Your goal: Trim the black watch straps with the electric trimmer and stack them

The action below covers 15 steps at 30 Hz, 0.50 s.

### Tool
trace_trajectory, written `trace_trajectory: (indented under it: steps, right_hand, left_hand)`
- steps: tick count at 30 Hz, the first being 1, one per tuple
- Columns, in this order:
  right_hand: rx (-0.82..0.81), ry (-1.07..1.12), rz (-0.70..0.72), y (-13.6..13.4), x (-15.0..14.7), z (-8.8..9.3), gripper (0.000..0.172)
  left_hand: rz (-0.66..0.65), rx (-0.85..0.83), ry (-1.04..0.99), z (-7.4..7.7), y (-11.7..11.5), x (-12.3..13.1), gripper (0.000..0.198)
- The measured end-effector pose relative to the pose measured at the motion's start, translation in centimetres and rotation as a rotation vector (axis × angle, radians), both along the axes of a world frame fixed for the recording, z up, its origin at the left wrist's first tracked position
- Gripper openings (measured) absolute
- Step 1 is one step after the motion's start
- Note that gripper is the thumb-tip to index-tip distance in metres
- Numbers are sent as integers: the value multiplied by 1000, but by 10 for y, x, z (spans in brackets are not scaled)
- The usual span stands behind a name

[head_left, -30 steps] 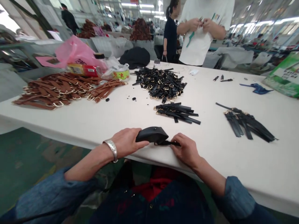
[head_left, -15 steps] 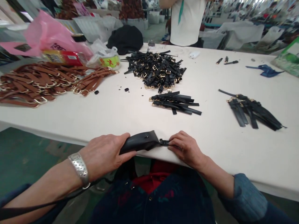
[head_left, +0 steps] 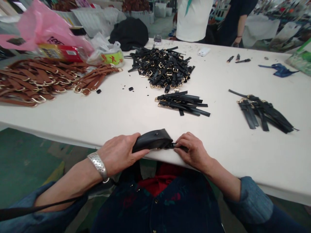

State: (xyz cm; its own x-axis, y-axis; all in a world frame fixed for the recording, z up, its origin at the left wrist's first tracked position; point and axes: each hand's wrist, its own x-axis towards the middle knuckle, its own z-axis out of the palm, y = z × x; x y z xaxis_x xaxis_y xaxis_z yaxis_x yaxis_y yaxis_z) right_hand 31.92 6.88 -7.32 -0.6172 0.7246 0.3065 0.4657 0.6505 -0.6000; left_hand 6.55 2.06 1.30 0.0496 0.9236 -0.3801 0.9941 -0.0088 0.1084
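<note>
My left hand (head_left: 122, 152) is wrapped around a black hand-held tool shaped like a hair clipper (head_left: 153, 140), held at the table's front edge with its wide end to the right. My right hand (head_left: 193, 149) pinches a small black strap (head_left: 173, 145), mostly hidden by the fingers, and its left end meets the tool's wide end. Beyond my hands lies a small bunch of black straps with gold buckles (head_left: 183, 103). Behind that rises a large pile of black buckled straps (head_left: 165, 68).
Another bunch of black straps (head_left: 266, 111) lies at the right. Brown straps with metal rings (head_left: 41, 79) are heaped at the left, before a pink bag (head_left: 41, 29). A blue cloth scrap (head_left: 279, 69) lies far right. Two people stand beyond the white table (head_left: 80, 124).
My left hand has moved right with the tool, whose wide end now covers part of the strap's left end. A second person has appeared behind the table.
</note>
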Motion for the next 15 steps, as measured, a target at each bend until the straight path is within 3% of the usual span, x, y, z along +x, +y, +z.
trace_trajectory:
  steps: [6,15]
  right_hand:
    - [-25,-17,-10,0,-2,2,5]
    - [-57,-50,-100,-2,-9,7,7]
  left_hand:
    - [18,-44,56,7,-20,-11,46]
    - [35,13,-50,1,3,4,44]
